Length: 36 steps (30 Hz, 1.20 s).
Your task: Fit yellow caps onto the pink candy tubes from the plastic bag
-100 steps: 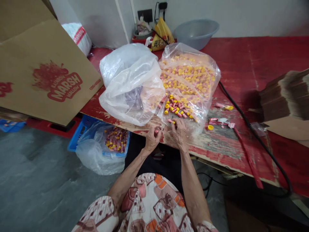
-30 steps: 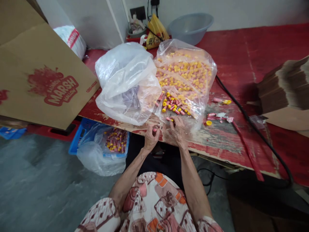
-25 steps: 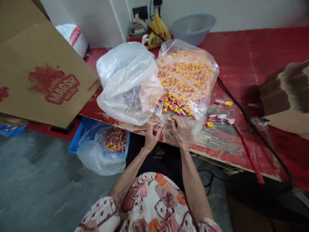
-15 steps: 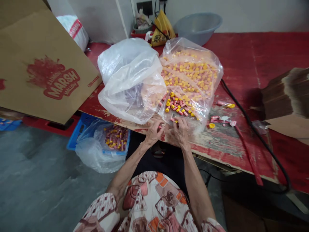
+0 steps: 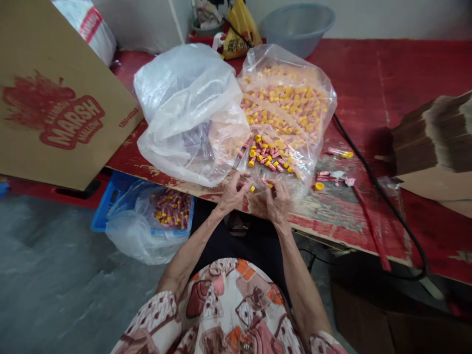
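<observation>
A pale wall (image 5: 391, 19) stands at upper right behind a red worktop (image 5: 361, 78), scuffed along its front edge. Grey floor (image 5: 47, 260) shows at lower left; the lower right is darkly shadowed.

Glossy, seemingly plastic tubes (image 5: 271, 156); rough, scuffed wooden tabletop (image 5: 332, 211).

place: workshop | printed carton (image 5: 70, 98) | clear bag (image 5: 271, 55) of capped tubes (image 5: 266, 160) | worn red bench (image 5: 368, 83) | grey floor (image 5: 62, 255)

a grey basin (image 5: 299, 27) stands beside a yellow bag (image 5: 241, 32).
</observation>
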Available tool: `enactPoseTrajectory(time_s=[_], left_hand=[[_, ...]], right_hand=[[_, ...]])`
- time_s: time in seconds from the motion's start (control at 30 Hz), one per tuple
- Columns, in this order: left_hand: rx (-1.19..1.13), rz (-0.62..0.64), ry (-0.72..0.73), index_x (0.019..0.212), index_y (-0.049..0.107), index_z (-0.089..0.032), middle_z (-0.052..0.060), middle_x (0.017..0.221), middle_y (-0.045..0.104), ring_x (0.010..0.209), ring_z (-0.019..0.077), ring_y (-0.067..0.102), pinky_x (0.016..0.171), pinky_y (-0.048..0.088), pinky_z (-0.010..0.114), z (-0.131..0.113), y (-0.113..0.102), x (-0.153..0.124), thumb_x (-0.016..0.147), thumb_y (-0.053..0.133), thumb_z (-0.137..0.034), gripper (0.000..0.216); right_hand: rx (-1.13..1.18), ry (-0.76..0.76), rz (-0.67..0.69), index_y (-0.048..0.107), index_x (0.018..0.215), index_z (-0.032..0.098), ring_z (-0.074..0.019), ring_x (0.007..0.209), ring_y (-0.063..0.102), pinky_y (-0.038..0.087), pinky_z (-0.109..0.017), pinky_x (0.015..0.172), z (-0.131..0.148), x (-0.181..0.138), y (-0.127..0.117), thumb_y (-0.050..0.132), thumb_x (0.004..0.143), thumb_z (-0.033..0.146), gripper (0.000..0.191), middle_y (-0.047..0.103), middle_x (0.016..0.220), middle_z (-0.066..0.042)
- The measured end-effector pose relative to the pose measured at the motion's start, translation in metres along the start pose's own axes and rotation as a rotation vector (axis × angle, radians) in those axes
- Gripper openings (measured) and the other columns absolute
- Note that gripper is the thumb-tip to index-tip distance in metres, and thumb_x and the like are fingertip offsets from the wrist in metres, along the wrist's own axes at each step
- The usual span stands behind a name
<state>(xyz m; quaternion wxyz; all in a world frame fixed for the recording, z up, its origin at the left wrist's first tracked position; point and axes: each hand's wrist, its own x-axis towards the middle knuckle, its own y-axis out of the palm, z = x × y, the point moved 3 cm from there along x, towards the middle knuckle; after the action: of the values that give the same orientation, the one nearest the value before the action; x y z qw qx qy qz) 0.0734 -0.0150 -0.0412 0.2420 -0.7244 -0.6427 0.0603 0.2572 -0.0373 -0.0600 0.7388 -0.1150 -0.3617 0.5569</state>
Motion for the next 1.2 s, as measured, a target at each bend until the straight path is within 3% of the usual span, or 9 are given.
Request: enactPoseTrajectory(time_s=[0.2,0.37,0.53,0.73,0.83,0.97,1.07,1.2], left_hand=[[0.253,0.027,0.176,0.109,0.062,-0.018,0.004,0.103,0.069,0.086,0.0143,0.066,0.085,0.058,0.029,-0.006,-0.004,0.0,0.103,0.057,-0.019,0.008],[0.437,-0.001,0.262,0.112,0.063,-0.02,0.008,0.109,0.068,0.1,0.02,0.068,0.09,0.057,0.033,-0.016,-0.004,0.001,0.106,0.051,-0.019,0.013],[0.642,0.204,0.259,0.114,0.063,-0.018,0.01,0.113,0.069,0.106,0.0242,0.069,0.091,0.057,0.036,-0.02,0.012,0.004,0.103,0.049,-0.012,0.019],[0.497,0.115,0.207,0.124,0.062,-0.019,0.01,0.121,0.069,0.115,0.0227,0.068,0.099,0.057,0.036,-0.023,0.016,0.0,0.106,0.047,-0.018,0.023],[0.273,0.108,0.087,0.122,0.062,-0.019,0.008,0.116,0.072,0.097,0.019,0.071,0.091,0.059,0.033,-0.012,0.013,-0.002,0.103,0.053,-0.019,0.021],[0.038,-0.026,-0.035,0.124,0.061,-0.02,0.002,0.098,0.07,0.083,0.0145,0.069,0.081,0.059,0.028,0.0,-0.004,-0.003,0.104,0.057,-0.027,0.022],[0.114,-0.076,0.003,0.127,0.06,-0.02,0.004,0.102,0.071,0.091,0.0162,0.069,0.092,0.058,0.031,0.003,-0.013,-0.007,0.102,0.057,-0.024,0.025],[0.228,-0.054,0.072,0.125,0.061,-0.018,0.008,0.115,0.07,0.098,0.0178,0.069,0.098,0.057,0.034,0.006,-0.013,-0.011,0.1,0.056,-0.016,0.025]], right_hand=[[-0.117,-0.057,0.144,0.072,0.116,0.022,-0.0246,0.103,0.065,0.049,-0.037,0.093,0.005,-0.003,0.011,0.046,0.11,0.031,0.029,0.074,0.11,-0.01],[-0.082,0.002,0.055,0.07,0.123,0.022,-0.0258,0.109,0.065,0.049,-0.038,0.095,-0.001,-0.004,0.007,0.043,0.109,0.031,0.031,0.072,0.117,-0.012],[-0.151,0.014,0.094,0.071,0.119,0.022,-0.0275,0.11,0.063,0.048,-0.042,0.097,-0.006,-0.007,0.008,0.043,0.109,0.034,0.032,0.072,0.119,-0.013],[-0.06,0.039,0.027,0.07,0.116,0.021,-0.0259,0.107,0.065,0.049,-0.041,0.097,-0.004,-0.007,0.003,0.042,0.111,0.045,0.037,0.074,0.113,-0.011],[-0.093,0.031,0.04,0.071,0.116,0.021,-0.026,0.105,0.066,0.05,-0.041,0.095,0.0,-0.005,0.002,0.041,0.111,0.045,0.039,0.074,0.111,-0.011],[-0.102,0.018,0.01,0.071,0.119,0.022,-0.0243,0.099,0.066,0.052,-0.039,0.092,0.004,-0.001,0.0,0.041,0.11,0.041,0.036,0.074,0.11,-0.011],[-0.086,0.031,-0.01,0.071,0.118,0.021,-0.024,0.097,0.066,0.052,-0.039,0.091,0.007,0.001,0.003,0.042,0.109,0.039,0.034,0.074,0.11,-0.011],[-0.092,0.012,0.096,0.071,0.116,0.022,-0.0257,0.106,0.065,0.05,-0.042,0.098,0.011,0.006,0.014,0.043,0.109,0.037,0.033,0.074,0.114,-0.012]])
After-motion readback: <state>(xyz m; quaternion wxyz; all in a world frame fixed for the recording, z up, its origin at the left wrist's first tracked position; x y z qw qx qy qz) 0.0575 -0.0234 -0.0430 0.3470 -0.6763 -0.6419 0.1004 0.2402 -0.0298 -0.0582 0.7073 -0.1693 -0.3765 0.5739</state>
